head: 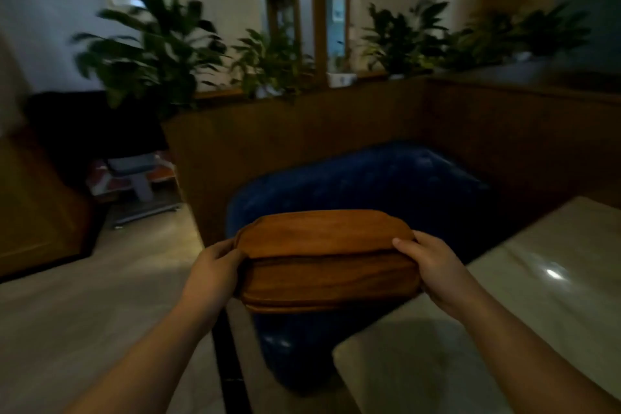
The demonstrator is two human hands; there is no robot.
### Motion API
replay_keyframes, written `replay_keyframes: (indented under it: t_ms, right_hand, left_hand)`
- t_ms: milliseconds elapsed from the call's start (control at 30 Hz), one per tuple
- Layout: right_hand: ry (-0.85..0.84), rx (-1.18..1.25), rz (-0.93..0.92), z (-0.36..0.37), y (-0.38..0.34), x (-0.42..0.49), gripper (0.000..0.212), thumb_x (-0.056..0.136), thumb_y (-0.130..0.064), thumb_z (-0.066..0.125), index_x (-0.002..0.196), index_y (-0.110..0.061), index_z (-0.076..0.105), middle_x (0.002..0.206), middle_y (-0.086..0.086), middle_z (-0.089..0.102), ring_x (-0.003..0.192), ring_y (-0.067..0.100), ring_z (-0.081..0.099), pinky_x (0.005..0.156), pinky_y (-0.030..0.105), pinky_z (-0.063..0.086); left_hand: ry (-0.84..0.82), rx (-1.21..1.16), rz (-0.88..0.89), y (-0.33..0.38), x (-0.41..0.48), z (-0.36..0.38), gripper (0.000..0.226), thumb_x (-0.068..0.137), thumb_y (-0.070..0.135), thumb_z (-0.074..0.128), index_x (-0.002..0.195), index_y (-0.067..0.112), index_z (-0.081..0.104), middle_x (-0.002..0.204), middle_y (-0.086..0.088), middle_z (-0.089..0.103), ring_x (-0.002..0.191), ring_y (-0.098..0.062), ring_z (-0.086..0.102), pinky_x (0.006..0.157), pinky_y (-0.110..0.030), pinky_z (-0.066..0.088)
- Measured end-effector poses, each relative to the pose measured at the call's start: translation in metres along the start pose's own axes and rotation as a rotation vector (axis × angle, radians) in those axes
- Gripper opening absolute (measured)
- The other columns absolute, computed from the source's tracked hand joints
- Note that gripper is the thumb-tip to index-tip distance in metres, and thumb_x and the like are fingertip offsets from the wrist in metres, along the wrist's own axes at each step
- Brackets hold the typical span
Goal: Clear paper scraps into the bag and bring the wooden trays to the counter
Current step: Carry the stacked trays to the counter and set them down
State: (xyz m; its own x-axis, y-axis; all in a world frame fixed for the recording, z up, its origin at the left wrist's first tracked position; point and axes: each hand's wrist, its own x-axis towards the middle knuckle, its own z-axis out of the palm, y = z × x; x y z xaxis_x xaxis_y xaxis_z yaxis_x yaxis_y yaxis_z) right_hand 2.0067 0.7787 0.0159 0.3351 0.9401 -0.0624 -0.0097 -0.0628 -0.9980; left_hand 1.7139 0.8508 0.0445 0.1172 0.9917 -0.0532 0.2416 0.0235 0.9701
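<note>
A stack of brown wooden trays (327, 259) is held in the air in front of me, above a blue upholstered seat. My left hand (215, 267) grips the stack's left end, thumb on top. At the right end my right hand (428, 265) holds it the same way. The trays are oval-cornered with raised rims; at least two lie one upon the other. No paper scraps and no bag show in the view.
A blue cushioned bench (386, 185) sits against a dark wooden partition (302, 131) topped with several potted plants (158, 47). A pale marble table (524, 306) fills the lower right. Light tiled floor (84, 306) lies at left, with a dark cabinet (33, 205) beyond.
</note>
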Motion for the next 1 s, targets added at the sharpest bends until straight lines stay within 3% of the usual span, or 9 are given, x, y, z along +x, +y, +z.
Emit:
replay_keyframes:
  t_ms: [67, 133, 233, 333, 467, 633, 733, 900, 1000]
  right_hand:
    - [-0.066, -0.008, -0.006, 0.052, -0.015, 0.003, 0.022, 0.093, -0.027, 0.057, 0.101, -0.014, 0.072, 0.101, 0.015, 0.075, 0.095, 0.034, 0.069, 0.096, 0.056, 0.049]
    - [-0.140, -0.002, -0.014, 0.113, -0.030, 0.002, 0.023, 0.093, -0.025, 0.055, 0.099, -0.010, 0.072, 0.101, 0.019, 0.073, 0.095, 0.036, 0.068, 0.092, 0.054, 0.049]
    - [-0.249, 0.005, -0.031, 0.203, -0.050, -0.001, 0.027, 0.093, -0.024, 0.054, 0.104, -0.004, 0.068, 0.100, 0.020, 0.070, 0.089, 0.034, 0.067, 0.078, 0.045, 0.051]
    - [-0.363, 0.030, -0.040, 0.282, -0.068, -0.007, 0.029, 0.094, -0.025, 0.052, 0.108, -0.003, 0.064, 0.099, 0.020, 0.067, 0.084, 0.031, 0.066, 0.068, 0.041, 0.052]
    - [-0.486, 0.078, -0.030, 0.379, -0.085, -0.017, 0.033, 0.094, -0.028, 0.052, 0.115, -0.004, 0.062, 0.114, 0.027, 0.065, 0.103, 0.040, 0.064, 0.086, 0.050, 0.051]
    - [-0.674, 0.093, -0.044, 0.496, -0.100, -0.023, 0.036, 0.095, -0.031, 0.050, 0.123, -0.007, 0.054, 0.103, 0.016, 0.061, 0.091, 0.029, 0.062, 0.065, 0.035, 0.048]
    - [-0.749, 0.104, -0.079, 0.576, -0.102, -0.023, 0.042, 0.095, -0.040, 0.048, 0.127, -0.013, 0.051, 0.113, 0.018, 0.060, 0.101, 0.033, 0.060, 0.070, 0.039, 0.048]
    - [-0.897, 0.121, -0.035, 0.712, -0.103, -0.026, 0.045, 0.093, -0.052, 0.043, 0.114, -0.018, 0.062, 0.105, 0.016, 0.068, 0.093, 0.029, 0.067, 0.067, 0.037, 0.053]
    - [-1.063, 0.108, 0.033, 0.794, -0.106, -0.031, 0.053, 0.093, -0.057, 0.041, 0.111, -0.013, 0.065, 0.094, 0.014, 0.070, 0.085, 0.027, 0.069, 0.063, 0.034, 0.052]
  left_hand:
    - [0.041, 0.030, 0.017, 0.003, -0.009, -0.054, 0.022, 0.095, 0.022, 0.047, 0.095, 0.017, 0.068, 0.078, -0.014, 0.072, 0.059, -0.019, 0.068, 0.050, -0.029, 0.049]
    - [0.112, 0.067, 0.013, 0.005, -0.021, -0.116, 0.022, 0.093, 0.022, 0.047, 0.092, 0.015, 0.068, 0.070, -0.012, 0.071, 0.058, -0.022, 0.066, 0.054, -0.034, 0.048]
    - [0.208, 0.114, 0.015, 0.008, -0.038, -0.208, 0.023, 0.092, 0.014, 0.046, 0.075, 0.011, 0.060, 0.045, 0.002, 0.048, 0.037, -0.013, 0.045, 0.043, -0.028, 0.033]
    - [0.313, 0.133, 0.021, 0.008, -0.058, -0.285, 0.018, 0.091, 0.011, 0.046, 0.075, 0.008, 0.056, 0.056, -0.006, 0.041, 0.049, -0.020, 0.039, 0.049, -0.032, 0.029]
    - [0.523, 0.028, 0.038, -0.001, -0.082, -0.370, 0.026, 0.090, 0.015, 0.051, 0.088, -0.006, 0.065, 0.073, -0.015, 0.052, 0.066, -0.028, 0.046, 0.063, -0.042, 0.035]
    - [0.755, 0.028, 0.049, -0.024, -0.108, -0.452, 0.027, 0.088, 0.022, 0.050, 0.080, 0.007, 0.071, 0.083, -0.037, 0.061, 0.072, -0.037, 0.058, 0.067, -0.047, 0.043]
    - [0.887, 0.057, 0.018, -0.035, -0.122, -0.497, 0.028, 0.091, 0.020, 0.048, 0.081, 0.009, 0.071, 0.090, -0.039, 0.063, 0.079, -0.052, 0.062, 0.070, -0.050, 0.047]
    - [1.124, 0.109, -0.041, -0.049, -0.139, -0.575, 0.030, 0.091, 0.018, 0.048, 0.079, 0.001, 0.071, 0.063, -0.011, 0.059, 0.058, -0.025, 0.053, 0.060, -0.039, 0.039]
    - [1.275, 0.088, -0.098, -0.058, -0.154, -0.623, 0.032, 0.091, 0.018, 0.048, 0.084, -0.007, 0.066, 0.059, -0.010, 0.051, 0.057, -0.025, 0.050, 0.059, -0.040, 0.039]
